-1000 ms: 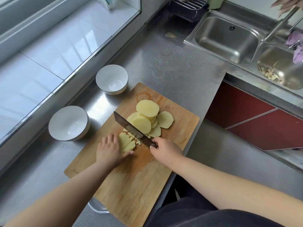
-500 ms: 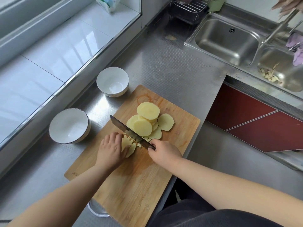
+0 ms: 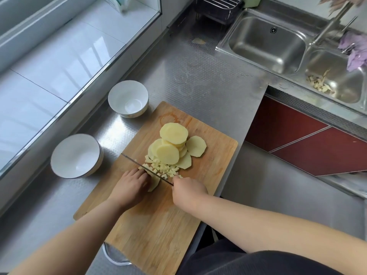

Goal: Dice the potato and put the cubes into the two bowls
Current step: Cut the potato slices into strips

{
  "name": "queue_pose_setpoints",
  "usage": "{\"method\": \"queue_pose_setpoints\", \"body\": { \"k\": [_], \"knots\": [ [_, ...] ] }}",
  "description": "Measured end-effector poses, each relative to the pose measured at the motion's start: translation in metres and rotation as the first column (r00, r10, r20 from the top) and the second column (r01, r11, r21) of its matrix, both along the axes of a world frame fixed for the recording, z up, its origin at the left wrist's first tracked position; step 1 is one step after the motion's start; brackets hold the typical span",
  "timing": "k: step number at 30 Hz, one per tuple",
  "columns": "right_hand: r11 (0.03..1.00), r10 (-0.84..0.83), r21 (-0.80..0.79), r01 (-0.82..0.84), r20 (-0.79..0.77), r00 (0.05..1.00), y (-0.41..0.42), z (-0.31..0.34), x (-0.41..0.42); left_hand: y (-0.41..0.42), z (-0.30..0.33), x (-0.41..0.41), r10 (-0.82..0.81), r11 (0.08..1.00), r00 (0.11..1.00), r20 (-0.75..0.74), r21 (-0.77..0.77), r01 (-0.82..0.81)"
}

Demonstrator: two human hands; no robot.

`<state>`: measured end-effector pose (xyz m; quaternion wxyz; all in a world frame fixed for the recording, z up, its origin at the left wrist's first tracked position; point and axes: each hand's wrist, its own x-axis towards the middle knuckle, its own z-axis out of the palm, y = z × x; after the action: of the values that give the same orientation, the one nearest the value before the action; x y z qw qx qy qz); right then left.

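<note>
Round potato slices (image 3: 173,144) lie stacked on a wooden cutting board (image 3: 214,155). In front of them sits a small heap of potato cubes (image 3: 161,167). My right hand (image 3: 188,192) grips the handle of a knife (image 3: 147,169) whose blade stands edge-down across the board. My left hand (image 3: 130,187) presses curled fingers on a stack of cut potato (image 3: 154,181) right beside the blade. Two empty white bowls stand left of the board: a near bowl (image 3: 76,155) and a far bowl (image 3: 128,98).
The steel counter (image 3: 198,76) runs to a double sink (image 3: 266,40) at the back right; peelings (image 3: 319,84) lie in its right basin. A raised white ledge (image 3: 49,62) borders the left. The counter drops off right of the board above red cabinet fronts (image 3: 309,145).
The knife has stepped toward me along the potato stack, leaving more cubes behind the blade. My left hand has slid back with it; less of the stack shows.
</note>
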<state>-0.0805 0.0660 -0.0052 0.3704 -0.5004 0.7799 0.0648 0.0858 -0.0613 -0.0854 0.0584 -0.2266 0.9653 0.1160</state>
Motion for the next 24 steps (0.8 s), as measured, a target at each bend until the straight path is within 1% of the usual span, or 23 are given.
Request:
{"method": "queue_pose_setpoints", "body": {
  "k": [5, 7, 9, 11, 14, 17, 19, 21, 24],
  "knots": [
    [0.998, -0.034, 0.057, 0.034, 0.012, 0.999, -0.002, -0.005, 0.005, -0.002, -0.007, 0.003, 0.048, 0.996, 0.999, 0.026, 0.071, -0.050],
    [0.996, -0.060, 0.074, 0.058, 0.021, 0.998, -0.003, -0.007, 0.003, -0.001, -0.003, 0.001, 0.022, 0.999, 1.000, 0.000, 0.046, -0.022],
    [0.993, -0.083, 0.092, 0.080, 0.030, 0.996, -0.004, -0.010, 0.002, 0.000, 0.000, 0.001, -0.012, 1.000, 0.999, -0.049, -0.017, 0.011],
    [0.990, -0.093, 0.106, 0.089, 0.034, 0.995, -0.004, -0.012, 0.001, 0.002, 0.001, 0.001, 0.002, 0.999, 0.996, -0.084, -0.044, -0.005],
    [0.986, -0.123, 0.118, 0.117, 0.051, 0.991, -0.003, -0.016, -0.001, 0.002, -0.003, 0.002, 0.066, 0.998, 0.995, -0.079, -0.014, -0.068],
    [0.980, -0.162, 0.134, 0.150, 0.082, 0.983, -0.005, -0.019, -0.006, 0.001, -0.007, 0.003, 0.076, 0.997, 0.995, -0.072, 0.011, -0.075],
    [0.975, -0.186, 0.144, 0.171, 0.100, 0.977, -0.006, -0.019, -0.009, 0.000, -0.006, 0.003, 0.090, 0.996, 0.991, -0.094, -0.001, -0.091],
    [0.972, -0.203, 0.148, 0.184, 0.119, 0.972, -0.007, -0.019, -0.012, -0.001, -0.004, 0.002, 0.181, 0.983, 0.978, -0.106, -0.017, -0.184],
    [0.965, -0.235, 0.154, 0.212, 0.152, 0.960, -0.006, -0.019, -0.015, -0.001, 0.000, -0.001, 0.402, 0.915, 0.912, -0.087, 0.004, -0.403]
  ]
}}
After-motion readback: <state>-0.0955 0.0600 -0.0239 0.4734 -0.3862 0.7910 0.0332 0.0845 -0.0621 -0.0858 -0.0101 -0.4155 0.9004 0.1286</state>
